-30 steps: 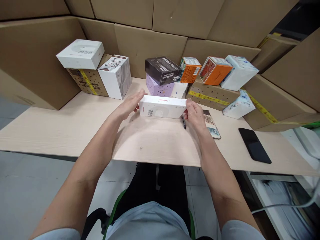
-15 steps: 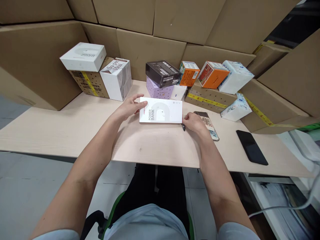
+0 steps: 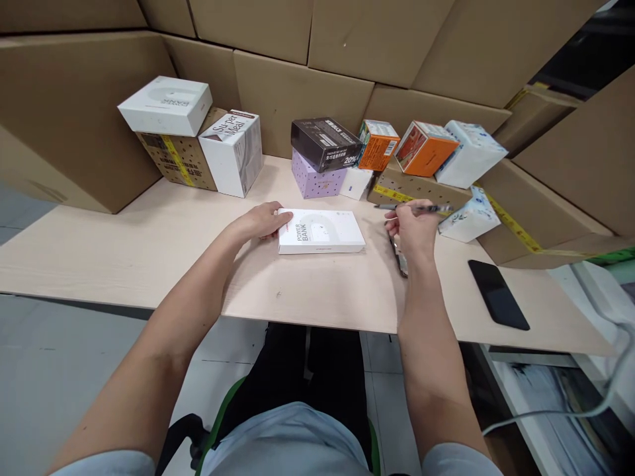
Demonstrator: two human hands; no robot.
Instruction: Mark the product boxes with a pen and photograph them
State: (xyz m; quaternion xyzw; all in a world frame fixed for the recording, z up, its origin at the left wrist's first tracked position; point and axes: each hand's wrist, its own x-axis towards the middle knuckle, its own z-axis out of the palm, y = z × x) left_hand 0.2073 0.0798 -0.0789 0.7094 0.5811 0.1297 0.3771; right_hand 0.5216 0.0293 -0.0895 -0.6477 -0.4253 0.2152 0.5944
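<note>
Since half a second ago, my right hand (image 3: 414,228) has lifted the pen (image 3: 414,208) off the desk (image 3: 149,251), gripping it; the power bank box (image 3: 320,231) lies flat mid-desk, my left hand (image 3: 260,221) loosely curled against its left end.

place: packing or stockroom bench | we see: cardboard cartons (image 3: 297,99) walled beyond our fingers (image 3: 397,221) | small retail boxes (image 3: 322,142) on pale table (image 3: 124,244)

The flat white box (image 3: 320,231) reads "POWER BANK"; the black box (image 3: 325,143) shows "20%".
</note>
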